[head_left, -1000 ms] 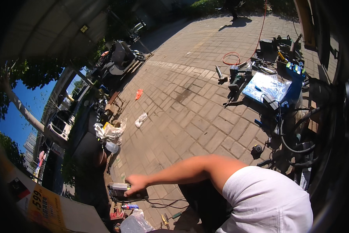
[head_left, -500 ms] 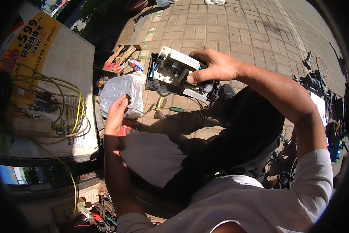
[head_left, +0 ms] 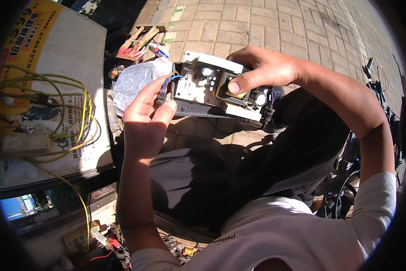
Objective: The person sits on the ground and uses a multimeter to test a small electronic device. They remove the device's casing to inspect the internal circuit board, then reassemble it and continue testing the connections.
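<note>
An opened charger or power supply sits over my lap, its circuit board [head_left: 195, 86] edged by pale metal heat sinks and carried in a black case [head_left: 196, 109]. My right hand [head_left: 266, 70] holds it, thumb pressed on the yellow-and-black transformer [head_left: 225, 88] and fingers behind the far heat sink. At the case's left end, my left hand [head_left: 146, 108] pinches the black cable end [head_left: 161, 98] between thumb and fingers. Blue wires [head_left: 170, 80] run from there to the board. A dark cable [head_left: 269, 113] leaves the right end.
On the left stands a white cabinet [head_left: 88, 49] with coiled yellow cable [head_left: 83, 122] on it. A clear plastic bag [head_left: 137, 86] and a wooden crate [head_left: 142, 38] rest on the brick paving [head_left: 257, 27]. Mixed tools and parts [head_left: 115, 248] lie at lower left, more clutter [head_left: 343, 189] at right.
My left hand has moved right and up from beside the plastic bag to the case's left end, taking the cable there. The board and case, in my right hand, have shifted slightly right.
</note>
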